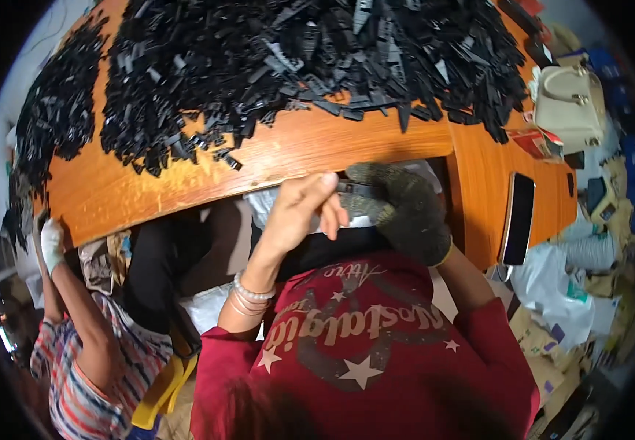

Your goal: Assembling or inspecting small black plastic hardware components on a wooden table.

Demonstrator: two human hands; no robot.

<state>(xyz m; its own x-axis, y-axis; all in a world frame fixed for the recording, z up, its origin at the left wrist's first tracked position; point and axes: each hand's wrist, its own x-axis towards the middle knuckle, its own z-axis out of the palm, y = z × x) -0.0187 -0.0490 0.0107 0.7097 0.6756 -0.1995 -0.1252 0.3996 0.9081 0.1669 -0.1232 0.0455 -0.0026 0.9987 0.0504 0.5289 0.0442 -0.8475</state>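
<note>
My left hand (299, 213) is bare, with a pearl bracelet at the wrist. It pinches one end of a small black plastic part (352, 188) just below the front edge of the orange wooden table (317, 147). My right hand (405, 213) wears a dark knit glove and grips the other end of the same part. Both hands meet over my lap, above my red sleeves. A large heap of black plastic pieces (317, 51) covers the far half of the table.
A phone (517, 218) lies on the table's right side, near a cream handbag (568, 103). To my left sits another person in a striped shirt, their white-gloved hand (51, 243) at the table edge. Bags and clutter fill the floor at right.
</note>
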